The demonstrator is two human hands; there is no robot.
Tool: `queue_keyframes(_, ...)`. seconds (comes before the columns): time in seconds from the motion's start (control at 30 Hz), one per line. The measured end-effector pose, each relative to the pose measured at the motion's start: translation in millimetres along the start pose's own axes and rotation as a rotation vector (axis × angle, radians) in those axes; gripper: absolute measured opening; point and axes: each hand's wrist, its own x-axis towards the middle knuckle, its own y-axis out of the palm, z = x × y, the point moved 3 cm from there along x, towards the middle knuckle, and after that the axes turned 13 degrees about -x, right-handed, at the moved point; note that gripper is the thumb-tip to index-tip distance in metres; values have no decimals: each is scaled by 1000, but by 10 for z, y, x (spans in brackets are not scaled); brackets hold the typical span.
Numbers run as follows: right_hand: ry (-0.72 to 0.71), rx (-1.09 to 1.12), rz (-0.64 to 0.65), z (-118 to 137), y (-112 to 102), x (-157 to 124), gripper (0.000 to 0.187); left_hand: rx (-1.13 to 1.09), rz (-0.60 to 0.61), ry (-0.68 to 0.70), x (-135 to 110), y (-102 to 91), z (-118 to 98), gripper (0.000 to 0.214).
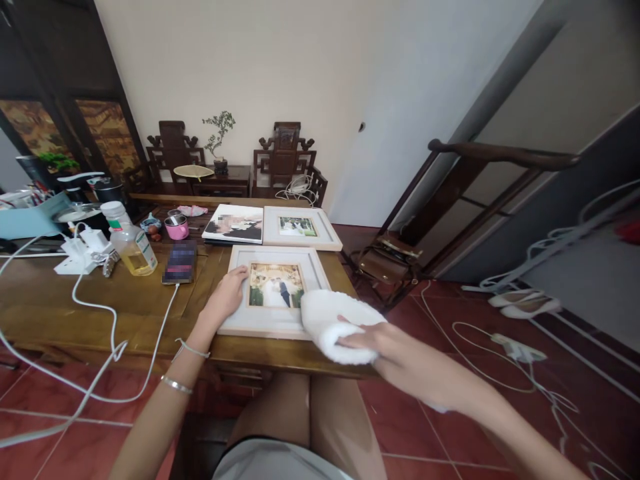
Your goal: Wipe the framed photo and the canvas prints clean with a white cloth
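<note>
A white picture frame (273, 255) with a colour photo lies flat on the wooden table (60, 300) in front of me. My left hand (227, 293) rests on the frame's left border, fingers curled down onto it. My right hand (367, 343) grips a folded white cloth (333, 317) that lies over the frame's lower right corner. A thin bracelet circles my left forearm.
Behind the frame lie a second white frame (300, 228) and a photo print (235, 223). To the left are a phone (180, 262) on a white cable, an oil bottle (131, 243), a pink cup (177, 227) and a power strip (83, 257). A dark wooden rack (470, 193) stands at the right.
</note>
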Motion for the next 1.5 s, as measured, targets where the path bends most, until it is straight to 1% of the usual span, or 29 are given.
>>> queue_keyframes(0.03,40,3,-44,-60,-48,20,60,2,8,-2,-1,-1,-5,52)
queue_keyframes(0.1,164,-27,-190,-206,-150,182,55,0,17,-6,-2,-4,-10,52)
queue_keyframes(0.13,228,-52,-281,-274,-201,318,53,0,17,-11,-2,-7,-10,51)
queue_keyframes(0.2,313,-116,-466,-357,-299,677,53,-1,13,-17,-2,-14,-10,51)
queue_keyframes(0.23,308,-159,-537,-359,-340,894,53,-3,12,-17,-1,-18,-11,51)
queue_keyframes(0.3,226,-259,-607,-278,-387,1365,55,-10,9,-11,0,-27,-18,50)
queue_keyframes(0.37,122,-331,-605,-106,-369,1813,52,-12,7,-4,2,-36,-29,49)
queue_keyframes(0.4,58,-357,-566,5,-326,2007,50,-9,5,-2,3,-39,-34,48)
queue_keyframes(0.43,-20,-384,-493,125,-256,2170,50,-3,1,-1,4,-42,-38,48)
queue_keyframes(0.47,-90,-403,-421,239,-173,2293,49,4,-1,1,6,-44,-41,47)
queue_keyframes(0.53,-180,-422,-300,408,1,2420,47,13,0,6,8,-41,-41,47)
queue_keyframes(0.6,-192,-422,-244,445,128,2410,44,11,5,17,10,-33,-35,47)
queue_keyframes(0.67,-158,-422,-219,334,181,2310,42,4,3,21,13,-24,-23,48)
queue_keyframes(0.73,-109,-428,-186,108,167,2166,44,4,-2,1,15,-13,-5,47)
queue_keyframes(0.87,31,-441,-123,-428,49,1851,49,8,4,-55,8,9,28,43)
queue_keyframes(0.93,84,-442,-100,-586,11,1694,53,6,5,-59,0,17,40,43)
queue_keyframes(1.0,88,-415,-71,-599,9,1515,61,3,1,-55,-10,24,51,42)
queue_keyframes(1.1,39,-295,-30,-384,32,1157,70,7,2,-53,-20,33,64,42)
queue_keyframes(1.2,-43,-162,30,-111,7,709,71,23,13,-55,-20,31,55,43)
queue_keyframes(1.27,-89,-81,77,-35,-57,447,68,34,23,-59,-17,21,34,43)
queue_keyframes(1.3,-95,-46,85,-45,-107,356,67,38,29,-61,-15,13,21,44)
queue_keyframes(1.37,-65,-15,52,-145,-232,290,64,40,39,-62,-14,-2,-6,46)
queue_keyframes(1.4,-31,-27,11,-222,-297,321,63,37,44,-59,-15,-9,-18,47)
queue_keyframes(1.43,11,-56,-42,-303,-357,392,63,34,46,-54,-18,-14,-26,48)
queue_keyframes(1.5,113,-141,-171,-446,-438,631,63,26,39,-46,-23,-20,-33,48)
